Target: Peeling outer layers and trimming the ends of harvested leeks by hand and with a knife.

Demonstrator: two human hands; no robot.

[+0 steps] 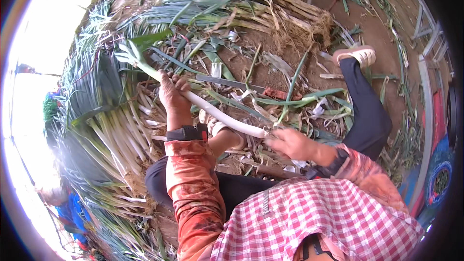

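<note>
A long leek [220,114] with a clean white shaft slants across the middle, its trimmed green top at the upper left. My left hand [174,92] is closed round the shaft just below the green part. At the root end, my right hand [292,143] has its fingers pinched together against the tip; what lies between the fingertips is partly hidden. Below the leek, dirt and peeled skins cover the ground.
Unpeeled leeks [121,135] lie heaped on the left. Another leek bundle [285,14] with roots lies at the far side. A long grey blade [224,82] rests on the litter beside a reddish block [275,94]. My leg [365,111] stretches out right, near a metal frame [424,82].
</note>
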